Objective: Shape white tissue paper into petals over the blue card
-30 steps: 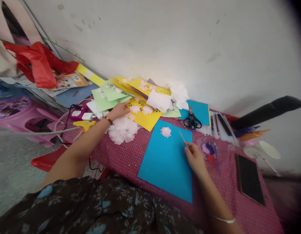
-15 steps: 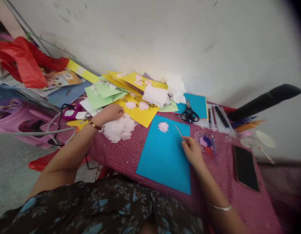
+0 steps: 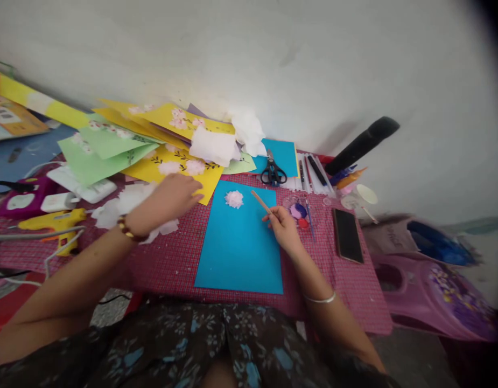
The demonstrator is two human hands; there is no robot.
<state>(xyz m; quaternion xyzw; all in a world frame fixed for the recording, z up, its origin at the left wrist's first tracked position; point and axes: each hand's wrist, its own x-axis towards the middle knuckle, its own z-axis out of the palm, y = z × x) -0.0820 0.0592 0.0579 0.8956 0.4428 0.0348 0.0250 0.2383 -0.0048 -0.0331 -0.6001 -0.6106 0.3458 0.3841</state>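
My right hand grips a thin flat wooden stick over the right side of a blue sheet of paper. A ruffled pale pink paper flower lies near the top of that sheet. My left hand, slightly blurred, hovers between the sheet and a pile of white tissue pieces, which the wrist partly covers. Its fingers are bent together, and whatever they pinch, if anything, is too small to make out. Just behind it lies a yellow card with pink blossoms and dark leaves.
Black scissors, a clear palette of purple, blue and red paint and a phone lie to the right. Left are a yellow glue gun, cords and a power strip. Green cards are stacked by the wall.
My view has turned right. My left hand has come off the tissue pile, rightward toward the blue sheet. My right hand still holds the stick near the flower.
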